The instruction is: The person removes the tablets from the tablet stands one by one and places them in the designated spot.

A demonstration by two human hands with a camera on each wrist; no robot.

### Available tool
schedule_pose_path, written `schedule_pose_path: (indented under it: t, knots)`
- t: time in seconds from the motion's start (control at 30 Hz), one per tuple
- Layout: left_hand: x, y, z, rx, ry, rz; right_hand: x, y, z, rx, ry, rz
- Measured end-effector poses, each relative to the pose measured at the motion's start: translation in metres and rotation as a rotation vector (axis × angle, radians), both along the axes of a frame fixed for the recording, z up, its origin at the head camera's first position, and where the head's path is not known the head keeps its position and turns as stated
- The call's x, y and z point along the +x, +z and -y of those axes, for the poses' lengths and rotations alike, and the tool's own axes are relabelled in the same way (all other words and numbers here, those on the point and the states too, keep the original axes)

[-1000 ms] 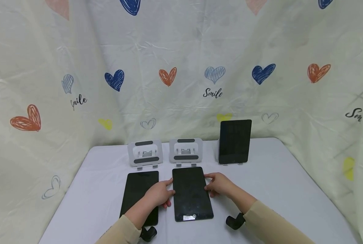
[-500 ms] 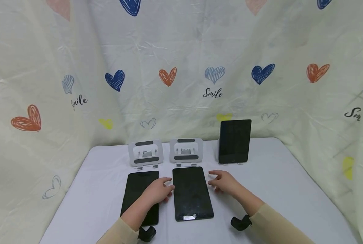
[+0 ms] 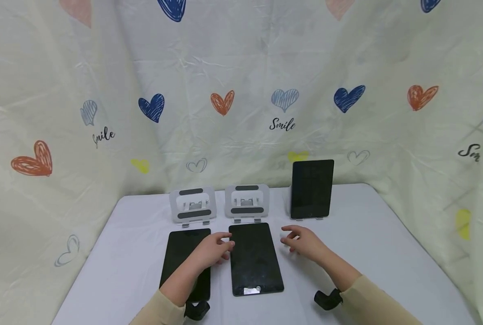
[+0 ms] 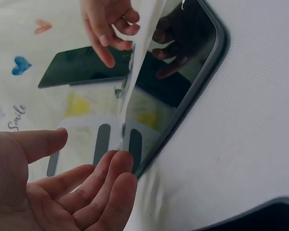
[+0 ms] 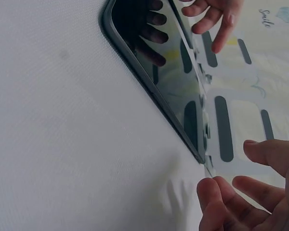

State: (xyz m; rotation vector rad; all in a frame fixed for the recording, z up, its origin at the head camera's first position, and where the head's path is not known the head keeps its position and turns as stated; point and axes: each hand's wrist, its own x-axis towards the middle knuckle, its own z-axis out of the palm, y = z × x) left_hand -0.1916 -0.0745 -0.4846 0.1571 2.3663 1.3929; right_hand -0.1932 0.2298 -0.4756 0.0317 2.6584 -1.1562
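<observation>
Heart-printed cloth backs the white table (image 3: 367,243) I work over. My left hand (image 3: 213,249) hovers with loose fingers at the left edge of the middle tablet (image 3: 255,259), which lies flat before a stand (image 3: 247,203); my right hand (image 3: 304,243), fingers spread and holding nothing, hangs just right of it.

Both arms wear long beige sleeves (image 3: 371,300) reaching the wrists; a black strap (image 3: 327,299) with a small camera mount wraps each wrist, and both hands (image 3: 304,243) are bare.
</observation>
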Motion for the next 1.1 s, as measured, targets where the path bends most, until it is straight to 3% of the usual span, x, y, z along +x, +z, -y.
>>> schedule_pose_path:
  t: [0.6,1.1]
  knots:
    - [-0.007,0.002,-0.024,0.024,0.010,-0.027,-0.009,0.006,-0.027,0.033,0.077,-0.080]
    - [-0.017,0.015,-0.061,0.080,0.011,-0.091,-0.014,0.018,-0.049,0.028,0.076,-0.140]
